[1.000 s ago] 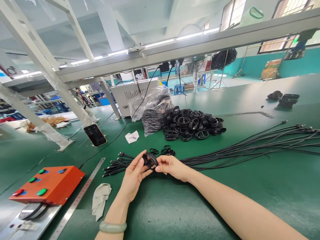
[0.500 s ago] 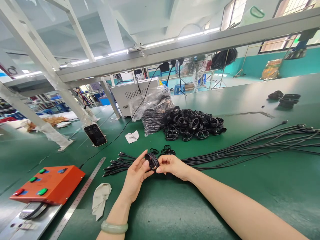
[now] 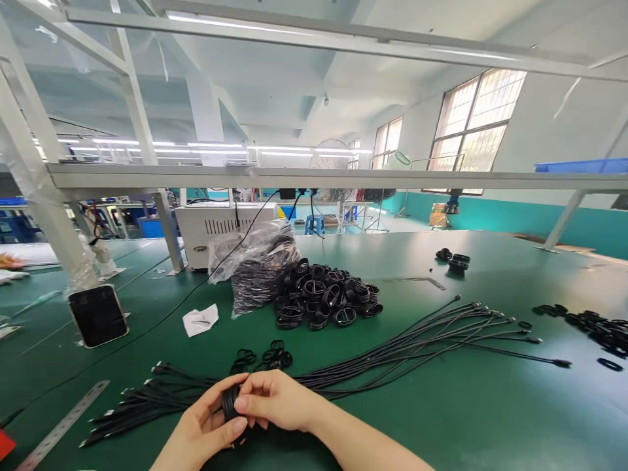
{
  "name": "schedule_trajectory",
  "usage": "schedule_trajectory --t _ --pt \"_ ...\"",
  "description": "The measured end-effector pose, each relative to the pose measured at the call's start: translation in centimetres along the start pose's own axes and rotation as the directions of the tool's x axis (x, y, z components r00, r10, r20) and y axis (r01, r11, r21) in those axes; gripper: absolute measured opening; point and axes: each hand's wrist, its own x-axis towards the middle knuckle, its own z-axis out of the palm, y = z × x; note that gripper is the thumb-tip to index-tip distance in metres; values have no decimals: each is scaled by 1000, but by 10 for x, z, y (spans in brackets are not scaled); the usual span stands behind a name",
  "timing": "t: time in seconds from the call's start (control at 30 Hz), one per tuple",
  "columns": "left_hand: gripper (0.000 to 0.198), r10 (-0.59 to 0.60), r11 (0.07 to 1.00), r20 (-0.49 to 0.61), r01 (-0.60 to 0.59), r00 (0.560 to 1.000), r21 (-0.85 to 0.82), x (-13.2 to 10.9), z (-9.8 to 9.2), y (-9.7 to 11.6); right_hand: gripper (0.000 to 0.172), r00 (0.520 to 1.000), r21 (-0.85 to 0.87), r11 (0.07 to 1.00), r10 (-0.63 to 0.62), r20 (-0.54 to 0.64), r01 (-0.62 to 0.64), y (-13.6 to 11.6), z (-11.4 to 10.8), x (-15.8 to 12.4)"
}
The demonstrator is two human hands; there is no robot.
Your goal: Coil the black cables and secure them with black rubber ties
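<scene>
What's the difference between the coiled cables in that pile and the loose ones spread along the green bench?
The coiled cables are wound into tight rings, while the loose cables run long and nearly straight. The coiled cables sit heaped together in a pile; the loose cables lie flat, fanned out across the green bench. Both are black.

A tight coil of thin black cable (image 3: 229, 402), wound into a narrow looped bundle, stands roughly on edge at the lower centre of the frame, pinched between the left hand (image 3: 202, 426) and the right hand (image 3: 277, 400), whose fingers hide most of it.
</scene>
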Motion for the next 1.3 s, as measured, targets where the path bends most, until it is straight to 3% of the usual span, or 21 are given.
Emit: schedule_trajectory --t 0.13,0.2,0.27,0.33,0.4,0.47,0.57,0.7,0.8,0.9,1.0,1.13,1.23,1.3 --pt "51 -18 995 -44 13 999 -101 1 0 8 42 992 -144 987 -87 -88 74 -5 0 3" --pt "45 -63 977 -13 59 998 -207 -1 0 16 35 983 -319 939 -163 -81 129 -15 1 3" --pt "39 -93 957 48 102 995 -270 -5 3 24 26 973 -561 809 -229 -30 173 -28 3 0" --pt "35 -87 953 90 109 992 -282 -10 8 30 20 957 -774 592 -281 66 227 -39 5 -8" --pt "33 -74 959 100 98 992 -266 -17 14 34 17 939 -880 378 -293 181 287 -46 6 -21" --pt "33 -89 958 101 113 991 -262 -27 20 35 16 927 -898 296 -287 242 326 -48 5 -40" --pt "33 -139 941 70 154 988 -300 -42 31 26 15 933 -870 379 -293 210 315 -40 3 -70" --pt "25 -184 901 -50 148 982 -407 -54 44 3 18 942 -837 453 -270 199 307 -25 8 -98" --pt "19 -166 876 -185 58 969 -480 -56 46 -6 18 930 -821 454 -280 239 347 -18 22 -108" --pt "19 -142 863 -261 -9 955 -505 -60 39 -2 18 918 -832 415 -305 253 367 -15 34 -112" --pt "22 -149 866 -218 20 964 -500 -73 31 7 16 936 -881 412 -340 88 233 -11 31 -111" --pt "27 -170 860 -140 77 976 -505 -98 32 9 3 927 -874 479 -357 -116 76 -5 14 -107" --pt "28 -189 838 -86 115 978 -533 -110 36 3 25 920 -853 522 -329 -213 -11 -3 7 -110" --pt "29 -196 817 -47 136 980 -560 -113 39 -2 29 911 -828 560 -318 -262 -43 -5 9 -114"
